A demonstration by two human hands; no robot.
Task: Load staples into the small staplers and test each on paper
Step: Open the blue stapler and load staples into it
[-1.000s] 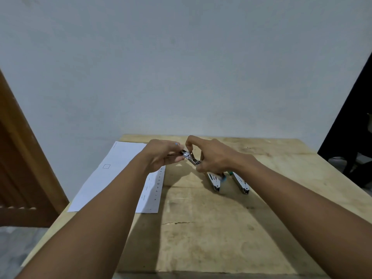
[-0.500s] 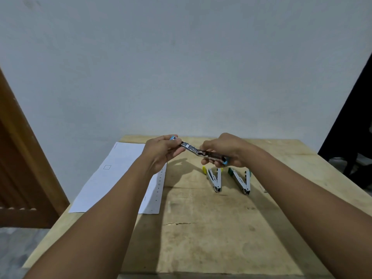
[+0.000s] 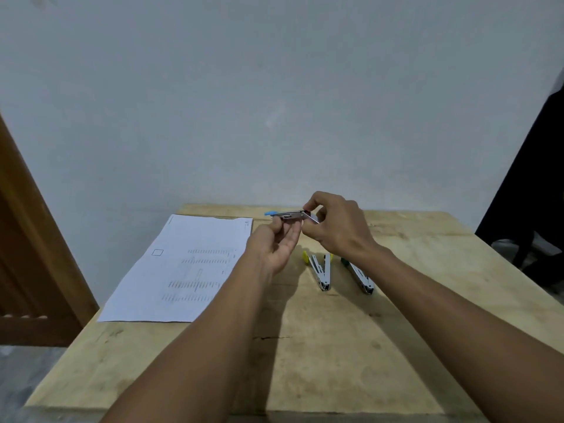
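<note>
A small metal stapler with a blue tip (image 3: 285,215) is held level above the far part of the wooden table (image 3: 320,346). My left hand (image 3: 274,247) is palm up under it, its fingertips pinching the stapler's body. My right hand (image 3: 334,227) pinches the stapler's right end, where a metal flap hangs open. A yellow-tipped stapler (image 3: 320,270) and a green-tipped stapler (image 3: 358,274) lie spread open on the table below my right hand. A printed sheet of paper (image 3: 183,270) lies flat at the left.
A brown wooden door or frame (image 3: 33,254) stands to the left of the table. A dark object (image 3: 531,193) stands at the right edge. A plain pale wall is behind the table.
Both hands rose and moved right with the blue-tipped stapler, which went from slanted to level. My left hand turned palm up beneath it, and my right hand shifted to its right end.
</note>
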